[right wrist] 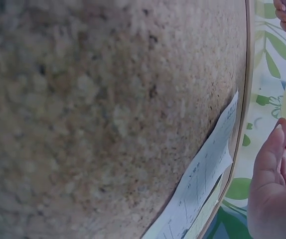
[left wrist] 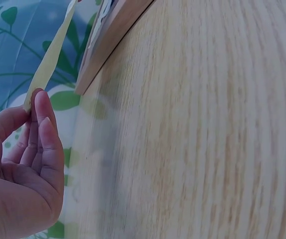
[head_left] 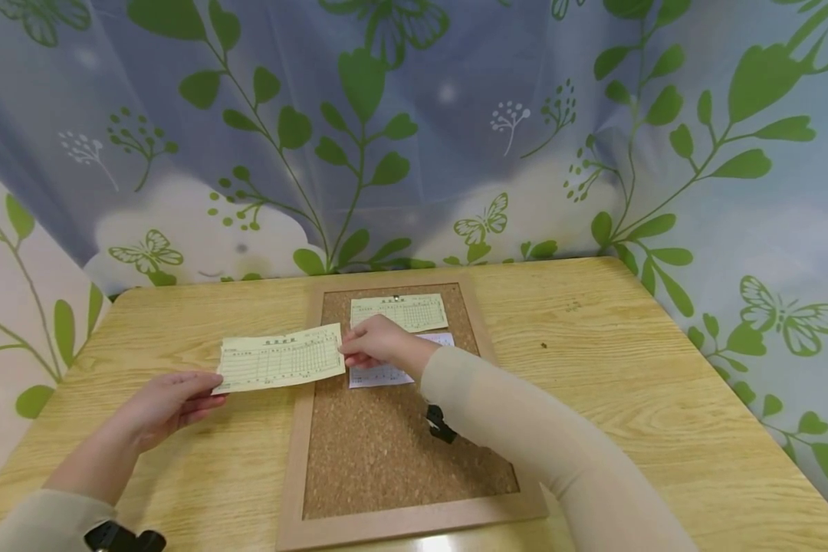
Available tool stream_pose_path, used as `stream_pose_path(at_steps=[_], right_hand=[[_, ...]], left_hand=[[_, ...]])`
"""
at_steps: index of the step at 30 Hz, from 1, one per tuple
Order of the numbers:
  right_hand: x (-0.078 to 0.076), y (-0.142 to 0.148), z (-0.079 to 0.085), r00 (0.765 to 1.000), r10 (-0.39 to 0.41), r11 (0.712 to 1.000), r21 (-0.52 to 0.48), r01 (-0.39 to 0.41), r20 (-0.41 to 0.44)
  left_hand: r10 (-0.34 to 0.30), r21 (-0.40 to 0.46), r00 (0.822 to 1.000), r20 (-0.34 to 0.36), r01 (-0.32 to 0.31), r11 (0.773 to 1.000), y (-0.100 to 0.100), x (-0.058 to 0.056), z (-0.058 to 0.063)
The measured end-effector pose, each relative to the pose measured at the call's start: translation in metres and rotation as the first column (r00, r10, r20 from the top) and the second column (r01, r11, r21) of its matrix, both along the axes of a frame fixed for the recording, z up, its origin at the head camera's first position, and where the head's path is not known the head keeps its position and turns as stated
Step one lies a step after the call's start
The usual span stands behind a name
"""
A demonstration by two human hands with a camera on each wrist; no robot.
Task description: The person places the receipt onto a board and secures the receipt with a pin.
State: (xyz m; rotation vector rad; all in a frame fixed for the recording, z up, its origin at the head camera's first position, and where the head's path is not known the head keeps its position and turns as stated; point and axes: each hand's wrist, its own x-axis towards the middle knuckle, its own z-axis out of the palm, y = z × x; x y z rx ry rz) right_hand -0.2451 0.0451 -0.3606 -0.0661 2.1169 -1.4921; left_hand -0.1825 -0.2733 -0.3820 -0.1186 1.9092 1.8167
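Note:
A pale yellow printed form slip (head_left: 283,360) is stretched between my two hands, above the table just left of the corkboard (head_left: 379,460). At its left end my left hand (head_left: 171,402) pinches the lower corner between thumb and fingers. My right hand (head_left: 381,341) pinches the right edge, over the board's upper part. Seen edge-on in the left wrist view, the yellow slip (left wrist: 51,57) looks slightly bowed. Another yellow slip (head_left: 424,313) lies at the board's top with a small dark pin or clip at its upper edge. Below it is a pale lilac slip (head_left: 379,376), partly hidden by my right hand.
The board's wooden frame (head_left: 414,521) lies flat on a wood-grain table (head_left: 662,399). A curtain (head_left: 441,153) with leaves and butterflies hangs behind the table and along its sides. Small dark spots (head_left: 543,345) mark the tabletop right of the board.

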Motion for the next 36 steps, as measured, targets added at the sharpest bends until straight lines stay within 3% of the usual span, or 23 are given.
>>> stream_pose_path(at_steps=[15, 23, 36], right_hand=[[0.007, 0.013, 0.004, 0.999, 0.022, 1.0, -0.005, -0.022, 0.024], [0.013, 0.027, 0.005, 0.999, 0.038, 0.999, 0.017, -0.039, 0.024], [0.021, 0.05, 0.003, 0.999, 0.036, 0.999, 0.031, -0.037, 0.039]], left_hand=[[-0.023, 0.027, 1.0, 0.019, 0.022, 0.999, 0.007, 0.003, 0.002], [-0.097, 0.073, 0.995, -0.005, 0.097, 0.993, 0.015, 0.006, 0.005], [-0.118, 0.048, 0.993, -0.024, 0.119, 0.992, 0.036, 0.007, 0.003]])
